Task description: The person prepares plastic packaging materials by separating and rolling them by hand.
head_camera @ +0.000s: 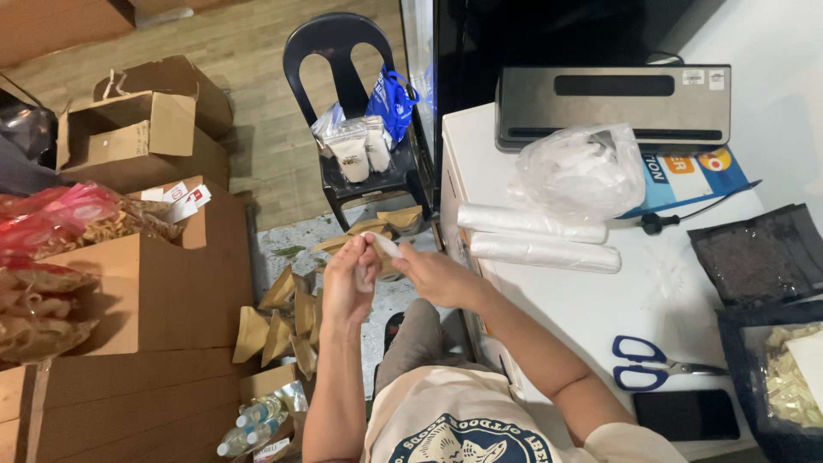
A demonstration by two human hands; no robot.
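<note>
Both my hands meet in front of me, left of the white table [591, 300]. My left hand [347, 279] and my right hand [429, 273] together pinch a small clear plastic bag [381, 249] with a white top edge, held above the floor. Under the hands lie several brown paper pouches [287, 321] scattered on the floor. Two rolls of clear bags [536, 236] lie on the table just right of my right hand.
A grey sealing machine [613, 105] stands at the table's back, a crumpled plastic bag [579, 171] before it. Blue scissors [647, 364], a dark phone [686, 414] and black pouches [759, 261] lie at right. A black chair [347, 60] holds filled bags. Cardboard boxes [146, 291] stand left.
</note>
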